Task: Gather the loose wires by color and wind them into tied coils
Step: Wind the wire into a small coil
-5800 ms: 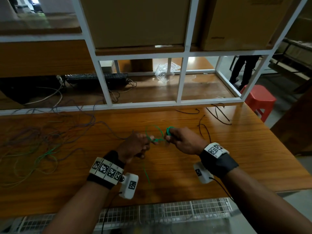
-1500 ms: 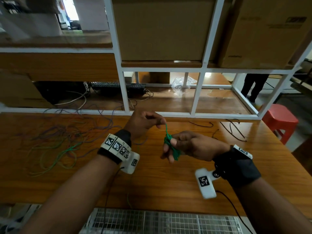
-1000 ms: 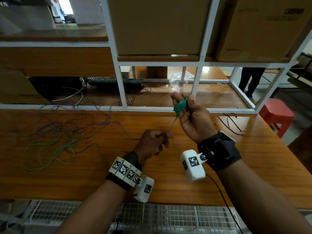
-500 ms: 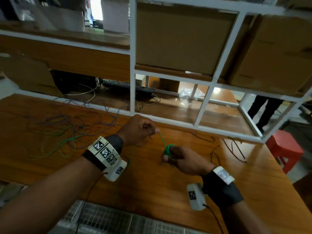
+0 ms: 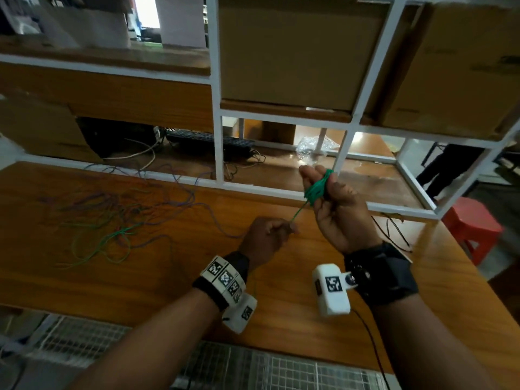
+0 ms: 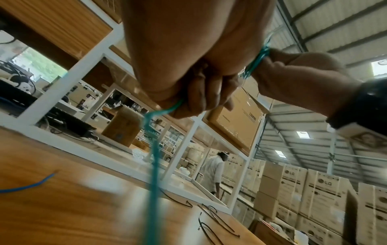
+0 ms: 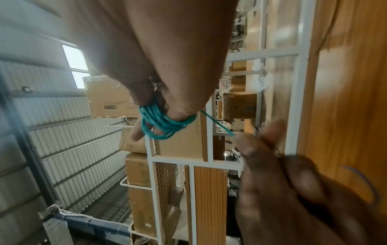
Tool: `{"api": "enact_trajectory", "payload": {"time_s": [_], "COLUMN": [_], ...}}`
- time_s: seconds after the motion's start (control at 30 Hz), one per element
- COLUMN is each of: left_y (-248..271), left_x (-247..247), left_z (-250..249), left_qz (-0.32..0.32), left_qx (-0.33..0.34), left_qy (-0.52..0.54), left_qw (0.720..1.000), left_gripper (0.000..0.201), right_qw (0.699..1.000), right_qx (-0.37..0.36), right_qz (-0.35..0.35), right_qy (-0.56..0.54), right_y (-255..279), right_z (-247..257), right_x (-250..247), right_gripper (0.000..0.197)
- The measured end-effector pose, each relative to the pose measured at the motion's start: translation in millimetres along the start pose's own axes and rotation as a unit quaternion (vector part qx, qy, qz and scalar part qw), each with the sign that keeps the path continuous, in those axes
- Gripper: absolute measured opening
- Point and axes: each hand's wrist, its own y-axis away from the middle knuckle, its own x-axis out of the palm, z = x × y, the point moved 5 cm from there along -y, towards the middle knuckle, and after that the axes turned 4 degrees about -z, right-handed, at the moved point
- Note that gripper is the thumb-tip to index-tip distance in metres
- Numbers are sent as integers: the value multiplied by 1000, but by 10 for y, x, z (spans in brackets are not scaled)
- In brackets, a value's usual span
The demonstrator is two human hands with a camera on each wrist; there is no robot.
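Both hands work one green wire above the wooden table (image 5: 146,280). The right hand (image 5: 339,209) is raised, palm toward the person, with the green coil (image 5: 316,188) looped around its fingers (image 7: 138,132); the thumb appears to press the turns in place. The left hand (image 5: 266,237) sits lower and closer to the body, its fingers curled tight around the free tail (image 5: 298,212) of the same wire.

Between the two hands the tail runs straight and taut, slanting from the coil down and to the left into the left fist. That slanted line is what the next move likely turns on: the tail must probably be carried around the middle of the coil, across its turns, so the left hand has to circle the right while the right keeps the loops steady. More tail hangs below the left fist toward the table in the left wrist view.

The loose wires (image 5: 112,220), purple and green, lie tangled well off to the left, nearer the left hand.
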Motion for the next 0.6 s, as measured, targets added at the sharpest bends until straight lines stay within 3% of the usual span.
{"api": "enact_trajectory", "payload": {"time_s": [0.07, 0.1, 0.13, 0.23, 0.27, 0.4, 0.43, 0.5, 0.53, 0.6], "left_y": [112, 169, 212, 287, 289, 304, 306, 267, 227, 113], "left_x": [-87, -116, -137, -228, -316, -672, -704, -734, -754, -829], "left_z": [88, 85, 96, 16, -43, -371, -457, -604, -663, -743], "left_qz": [-34, -43, -41, -30, -40, -40, -36, -38, -45, -64], "left_qx": [-6, -3, 6, 34, 34, 54, 69, 92, 100, 97], "left_qy": [-73, -108, -134, -237, -276, -361, -373, -377, -366, -324], "left_qw": [997, 993, 990, 970, 960, 930, 924, 921, 924, 939], "left_gripper": [20, 18, 17, 13, 16, 17, 17, 16, 15, 14], "right_qw": [994, 977, 934, 702, 647, 525, 509, 528, 557, 666], "right_qx": [-43, -77, -113, -137, -115, 74, 119, 175, 189, 208], "right_qz": [-44, -74, -100, -105, -78, 71, 112, 190, 223, 246], "right_qy": [85, 186, 324, 691, 749, 845, 845, 809, 777, 673], "right_y": [-49, -72, -71, -1, 44, 279, 340, 462, 521, 594], "right_z": [108, 163, 218, 228, 181, -159, -258, -412, -454, -483], "right_x": [-91, -159, -203, -297, -326, -527, -538, -481, -408, -266], "right_gripper": [31, 29, 26, 29, 30, 28, 23, 12, 18, 27]}}
